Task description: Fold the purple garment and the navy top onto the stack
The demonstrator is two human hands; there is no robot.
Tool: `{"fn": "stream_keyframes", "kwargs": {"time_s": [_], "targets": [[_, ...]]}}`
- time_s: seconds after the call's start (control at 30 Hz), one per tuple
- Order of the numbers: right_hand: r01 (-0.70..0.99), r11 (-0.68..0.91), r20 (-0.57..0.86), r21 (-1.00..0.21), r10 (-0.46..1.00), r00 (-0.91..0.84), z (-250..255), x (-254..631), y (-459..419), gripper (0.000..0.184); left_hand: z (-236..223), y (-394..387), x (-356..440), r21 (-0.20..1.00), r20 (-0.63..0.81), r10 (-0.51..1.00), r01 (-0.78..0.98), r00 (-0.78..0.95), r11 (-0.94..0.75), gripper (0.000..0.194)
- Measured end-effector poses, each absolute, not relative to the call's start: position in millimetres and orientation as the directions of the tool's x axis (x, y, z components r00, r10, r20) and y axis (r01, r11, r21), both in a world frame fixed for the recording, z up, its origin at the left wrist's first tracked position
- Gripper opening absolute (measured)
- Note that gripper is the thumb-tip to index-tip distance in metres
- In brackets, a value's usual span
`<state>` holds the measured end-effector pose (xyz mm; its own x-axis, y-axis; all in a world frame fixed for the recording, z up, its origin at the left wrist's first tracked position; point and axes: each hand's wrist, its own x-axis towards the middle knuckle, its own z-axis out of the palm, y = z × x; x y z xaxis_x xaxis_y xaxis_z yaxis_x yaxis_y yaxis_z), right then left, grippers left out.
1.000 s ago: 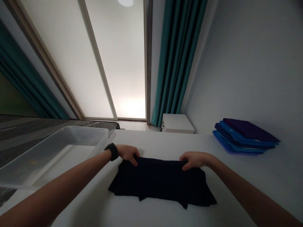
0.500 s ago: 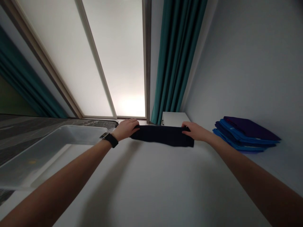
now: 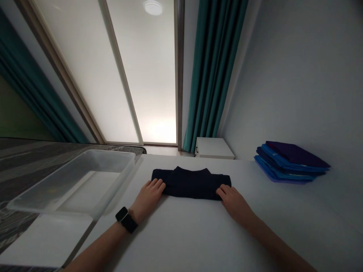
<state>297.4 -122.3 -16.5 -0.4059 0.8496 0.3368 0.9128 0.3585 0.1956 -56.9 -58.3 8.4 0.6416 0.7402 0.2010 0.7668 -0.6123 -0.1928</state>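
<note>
A dark navy folded garment (image 3: 191,185) lies flat on the white table (image 3: 184,238), its collar pointing away from me. My left hand (image 3: 148,198) rests palm down against the garment's near left corner, its fingertips touching the cloth. My right hand (image 3: 234,204) lies flat in the same way at the near right corner, with the fingers on the fold. Neither hand grips anything. A black smartwatch (image 3: 126,220) sits on my left wrist.
A transparent plastic bin (image 3: 110,154) stands to the left of the table. A stack of folded blue and purple cloth (image 3: 289,165) lies at the far right by the wall. A white cabinet (image 3: 214,148) and teal curtains stand beyond the table.
The garment has gone from a wide spread to a compact folded shape with its collar showing. Both hands have let go of its edge and now lie flat at its near side.
</note>
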Motion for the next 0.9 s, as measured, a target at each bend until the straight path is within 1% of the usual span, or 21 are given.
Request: {"fn": "stream_keyframes", "kwargs": {"time_s": [0.07, 0.13, 0.3, 0.37, 0.5, 0.6, 0.7, 0.73, 0.8, 0.83, 0.9], "targets": [[0.904, 0.391, 0.366, 0.171, 0.827, -0.427, -18, 298, -135, 0.036, 6, -72, -63, -0.178, 0.211, 0.739, 0.768, 0.64, -0.615, 0.024], [0.903, 0.414, 0.38, 0.114, 0.822, -0.425, -20, 298, -149, 0.038, 0, -84, -71, -0.136, 0.231, 0.741, 0.775, 0.631, -0.617, 0.026], [0.894, 0.429, 0.395, -0.126, 0.849, -0.351, -28, 302, -180, 0.04, -10, -107, -91, 0.107, 0.311, 0.744, 0.756, 0.591, -0.645, 0.026], [0.883, 0.428, 0.397, -0.194, 0.857, -0.328, -29, 305, -189, 0.035, -8, -112, -94, 0.187, 0.327, 0.747, 0.735, 0.579, -0.652, 0.024], [0.853, 0.413, 0.391, -0.32, 0.877, -0.278, -29, 308, -201, 0.023, -2, -115, -96, 0.309, 0.325, 0.769, 0.707, 0.551, -0.637, 0.021], [0.811, 0.342, 0.372, -0.474, 0.913, -0.168, -29, 311, -205, 0.017, -5, -111, -98, 0.421, 0.331, 0.81, 0.692, 0.485, -0.586, 0.023], [0.749, 0.201, 0.301, -0.631, 0.954, -0.003, -28, 314, -201, 0.021, -10, -104, -103, 0.51, 0.346, 0.842, 0.67, 0.415, -0.54, 0.028], [0.738, 0.164, 0.278, -0.655, 0.96, 0.033, -28, 314, -199, 0.023, -10, -101, -104, 0.528, 0.339, 0.849, 0.665, 0.406, -0.529, 0.028], [0.758, 0.134, 0.277, -0.639, 0.959, 0.064, -27, 311, -193, 0.025, -6, -95, -106, 0.539, 0.318, 0.859, 0.669, 0.4, -0.511, 0.029], [0.788, 0.134, 0.3, -0.6, 0.952, 0.066, -27, 307, -190, 0.026, -3, -92, -106, 0.53, 0.318, 0.858, 0.675, 0.402, -0.513, 0.03], [0.864, 0.139, 0.363, -0.483, 0.93, 0.054, -28, 298, -183, 0.028, 3, -85, -103, 0.485, 0.341, 0.842, 0.689, 0.418, -0.539, 0.031]]}}
